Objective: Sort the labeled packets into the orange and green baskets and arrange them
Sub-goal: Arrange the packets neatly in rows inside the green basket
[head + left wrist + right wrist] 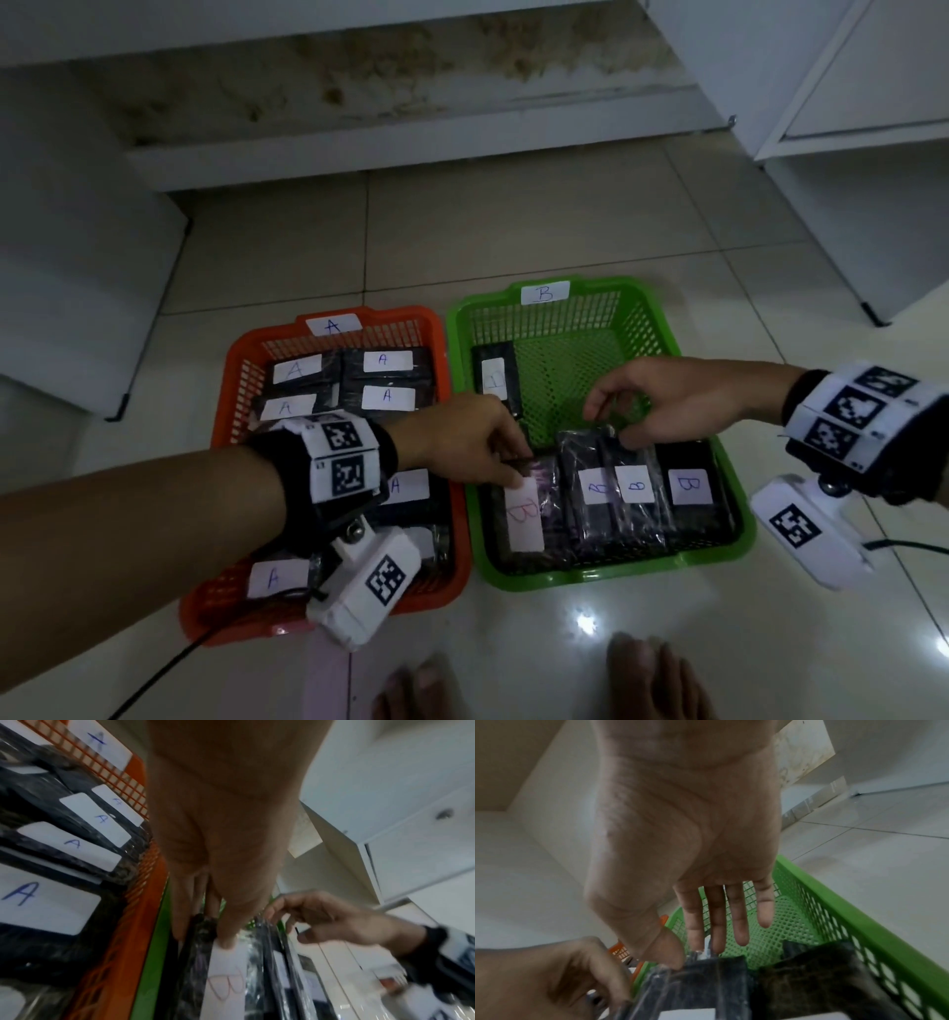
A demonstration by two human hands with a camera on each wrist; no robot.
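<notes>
The orange basket (426, 319), tagged A, holds several black packets with A labels (387, 360). To its right the green basket (595, 578), tagged B, has a row of upright B packets along its near side. My left hand (513, 462) reaches over and pinches the top edge of the leftmost packet, the one with a red B label (524, 514) (226, 983). My right hand (616, 426) pinches the top of a middle B packet (595, 488) (706, 983) between thumb and fingertips. One more packet (495, 377) leans at the green basket's far left.
Both baskets sit side by side on a pale tiled floor (513, 231). White cabinets (847, 154) stand at the right and a low white ledge (359, 154) runs behind. My bare feet (652, 678) are just in front of the baskets.
</notes>
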